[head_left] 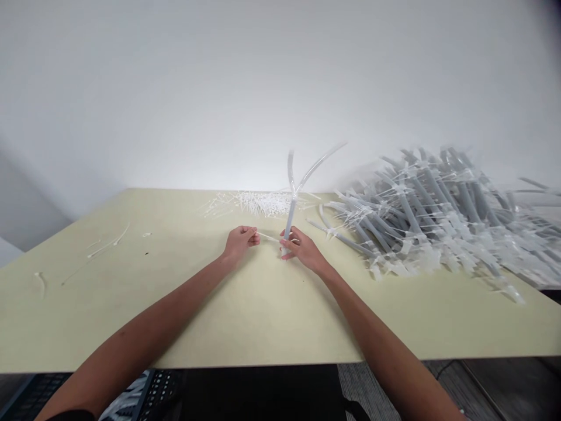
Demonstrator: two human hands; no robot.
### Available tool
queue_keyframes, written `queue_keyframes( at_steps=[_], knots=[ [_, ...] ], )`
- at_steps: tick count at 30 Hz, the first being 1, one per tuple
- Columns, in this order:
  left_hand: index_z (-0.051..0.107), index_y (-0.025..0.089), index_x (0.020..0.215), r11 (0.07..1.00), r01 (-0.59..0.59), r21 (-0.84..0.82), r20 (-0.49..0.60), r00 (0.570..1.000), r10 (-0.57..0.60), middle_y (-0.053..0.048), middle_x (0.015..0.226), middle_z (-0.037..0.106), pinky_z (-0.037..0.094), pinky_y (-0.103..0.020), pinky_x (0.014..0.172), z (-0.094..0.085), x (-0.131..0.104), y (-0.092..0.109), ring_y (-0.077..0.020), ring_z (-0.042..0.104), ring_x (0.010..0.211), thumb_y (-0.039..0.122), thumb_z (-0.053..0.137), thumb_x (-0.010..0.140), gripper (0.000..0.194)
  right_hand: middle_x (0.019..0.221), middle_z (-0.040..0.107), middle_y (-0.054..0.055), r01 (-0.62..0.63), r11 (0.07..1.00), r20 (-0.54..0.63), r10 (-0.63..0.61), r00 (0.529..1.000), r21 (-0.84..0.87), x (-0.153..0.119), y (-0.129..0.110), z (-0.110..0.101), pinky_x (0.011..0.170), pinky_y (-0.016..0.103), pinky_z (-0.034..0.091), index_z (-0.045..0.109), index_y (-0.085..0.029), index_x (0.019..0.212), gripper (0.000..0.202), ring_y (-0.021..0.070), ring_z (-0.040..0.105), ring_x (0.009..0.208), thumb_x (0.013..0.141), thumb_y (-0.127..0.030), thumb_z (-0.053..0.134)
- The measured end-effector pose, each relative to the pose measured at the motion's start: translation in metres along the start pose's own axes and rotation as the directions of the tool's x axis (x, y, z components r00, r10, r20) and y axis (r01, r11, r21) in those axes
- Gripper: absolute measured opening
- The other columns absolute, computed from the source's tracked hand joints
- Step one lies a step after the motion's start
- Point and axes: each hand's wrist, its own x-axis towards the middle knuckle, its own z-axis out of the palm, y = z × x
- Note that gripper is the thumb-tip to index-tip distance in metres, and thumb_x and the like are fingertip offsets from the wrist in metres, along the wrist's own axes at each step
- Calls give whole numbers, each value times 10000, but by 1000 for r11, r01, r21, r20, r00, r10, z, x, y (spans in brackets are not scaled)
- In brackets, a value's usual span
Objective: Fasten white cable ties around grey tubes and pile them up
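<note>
Lower left of frame, stray ties [103, 249] lie on the surface [245, 316]; at centre the left hand [242, 241], fingers closed in a pinch, draws a white tie [268, 236] out nearly straight, presumably for control, a tie pile [263, 204] behind. Right hand [302, 250], curled closed round the forked tube [290, 219] low down at centre, holds it near upright, likely to steady it; heaped tubes [412, 213] at right, perhaps for easy reach.

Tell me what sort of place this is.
Probably a workshop or assembly bench: a heap of grey tubes lies at the right of the table, white ties are piled at the back, and a crate shows below.
</note>
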Motion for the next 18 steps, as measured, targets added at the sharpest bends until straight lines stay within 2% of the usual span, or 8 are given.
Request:
queue_keyframes(
  at_steps=[5,11,15,18],
  knots=[
    [461,153,681,981,-47,191,-29,998,53,-30,673,586,486,-297,630,-5,-2,-10,-109,551,565,440,586,711,314,777,509,1,21,1000,12,-21,1000,1,0,0,-3,602,318,557,534,-209,928,315,131,539,703,704,-417,608],
    [549,171,713,846,-171,505,147,983,111,1,665,604,425,-242,624,10,-17,-13,-119,552,617,434,509,744,268,775,556,13,103,973,-79,-121,989,-205,1,4,-4,557,249,465,555,-195,870,260,152,529,737,723,-409,571],
    [582,177,709,782,-224,581,238,966,99,10,692,620,386,-230,626,17,-27,-11,-124,549,660,421,481,761,269,776,573,4,131,947,-56,-153,987,-293,0,5,-4,612,253,422,564,-209,920,270,145,523,729,744,-414,548],
    [599,178,716,763,-232,604,263,961,85,12,707,629,361,-229,602,18,-29,-10,-127,536,664,409,464,772,273,803,585,6,154,924,-15,-170,985,-349,0,4,-5,658,264,407,571,-207,897,254,147,524,745,758,-416,533]
  ],
)
